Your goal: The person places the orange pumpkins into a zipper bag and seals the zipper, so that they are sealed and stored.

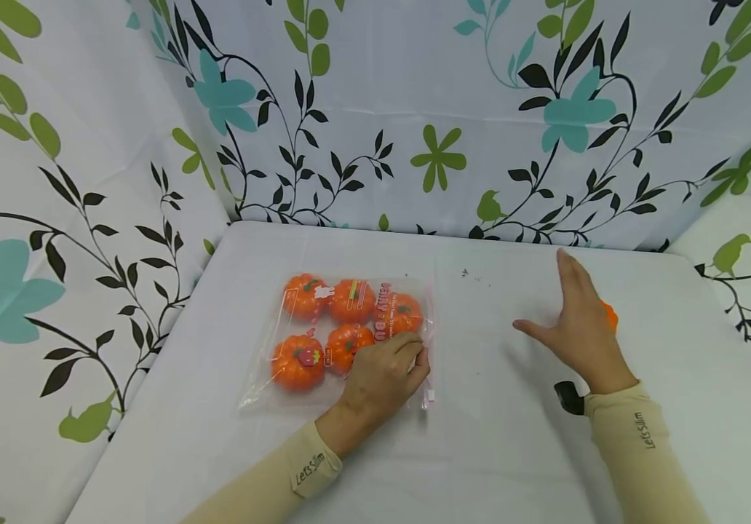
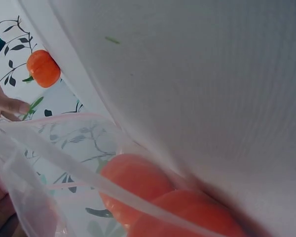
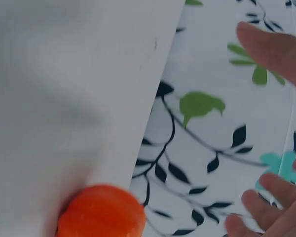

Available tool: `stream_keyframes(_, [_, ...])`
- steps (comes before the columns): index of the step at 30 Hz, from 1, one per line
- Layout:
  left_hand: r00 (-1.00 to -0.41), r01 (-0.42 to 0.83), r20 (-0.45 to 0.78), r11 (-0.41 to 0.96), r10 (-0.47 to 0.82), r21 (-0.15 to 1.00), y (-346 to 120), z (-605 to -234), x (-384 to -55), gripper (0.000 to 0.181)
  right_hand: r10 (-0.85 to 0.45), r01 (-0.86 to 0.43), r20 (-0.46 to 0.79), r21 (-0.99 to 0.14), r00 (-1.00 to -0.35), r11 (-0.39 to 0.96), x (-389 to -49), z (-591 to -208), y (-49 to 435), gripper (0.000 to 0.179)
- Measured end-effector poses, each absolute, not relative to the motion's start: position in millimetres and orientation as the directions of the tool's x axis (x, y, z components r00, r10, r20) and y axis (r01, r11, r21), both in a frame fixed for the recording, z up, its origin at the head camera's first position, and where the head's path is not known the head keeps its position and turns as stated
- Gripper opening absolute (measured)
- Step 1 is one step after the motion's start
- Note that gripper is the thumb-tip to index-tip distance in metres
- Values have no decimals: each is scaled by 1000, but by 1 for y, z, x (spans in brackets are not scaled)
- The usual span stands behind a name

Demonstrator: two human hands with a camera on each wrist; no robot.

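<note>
Clear plastic zip bag with pink edging (image 1: pixel 259 386) is lying under and to the far left of the left hand (image 1: pixel 382 378), and five small, ribbed orange pumpkins (image 1: pixel 298 367) are showing through it, beyond and left of that hand. The left hand is curling its fingers and pinching the bag's right edge, with a small white slider (image 1: pixel 431 397) sitting just nearer than the fingers; from the left wrist, the mouth seems to be gaping. Pinching only the upper layer would probably be serving best, since hard tugging could be dragging or folding the thin film. Further right, the right hand (image 1: pixel 585 331) is spreading its thumb and fingers, holding nothing. A loose, rounded orange pumpkin (image 3: pixel 103 212) is sitting beside it, partly hidden behind it from above; for a sure grip, cupping its round sides would likely be working better than pulling at its stem. As for writing, the beige left sleeve (image 1: pixel 316 466) is reading "Let's Slim", pink bag lettering beyond the left hand is apparently showing "DELLY" and "BU", with smaller print staying illegible, and the beige right sleeve (image 1: pixel 644 437) is repeating "Let's Slim".
</note>
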State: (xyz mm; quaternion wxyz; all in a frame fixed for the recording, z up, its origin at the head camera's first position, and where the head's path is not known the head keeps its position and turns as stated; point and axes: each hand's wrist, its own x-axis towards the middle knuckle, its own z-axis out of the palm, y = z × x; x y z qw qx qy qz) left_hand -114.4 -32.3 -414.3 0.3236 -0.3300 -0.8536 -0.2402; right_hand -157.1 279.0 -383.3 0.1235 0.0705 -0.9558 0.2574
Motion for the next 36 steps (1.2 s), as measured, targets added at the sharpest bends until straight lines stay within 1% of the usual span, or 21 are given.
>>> stream_keyframes(3, [-573,718,712,667,405,198,-32,-414,-115,4,32,-81,213,-498,-977,863,-161,-384,301,133])
stream_keyframes(6, [-576,717,710,667,404,203,-32,-414,-114,5,150,75,106,-515,-983,854,-164,-389,320,135])
stream_keyframes(10, [-572,718,716,667,400,202,-31,-413,-115,6,273,266,-64,-518,-960,813,-162,-393,338,134])
stream_keyframes(14, [-564,716,726,671,394,192,-30,-413,-115,7,314,370,-195,-504,-929,780,-159,-397,349,136])
stream_keyframes(17, [-562,712,730,676,389,189,-30,-412,-115,7,314,398,-246,-500,-917,769,-158,-401,355,136])
stream_keyframes(21, [-567,705,729,683,383,190,-30,-413,-115,7,311,414,-277,-512,-909,753,-157,-408,360,133])
stream_keyframes(28, [-580,698,721,688,379,199,-31,-411,-113,8,307,400,-257,-547,-916,735,-156,-418,361,120])
stream_keyframes(31, [-576,700,726,685,374,203,-30,-411,-112,8,283,378,-252,-568,-925,731,-154,-418,357,118])
stream_keyframes(36, [-570,700,735,685,367,200,-30,-410,-112,6,192,318,-263,-621,-945,716,-154,-407,337,115])
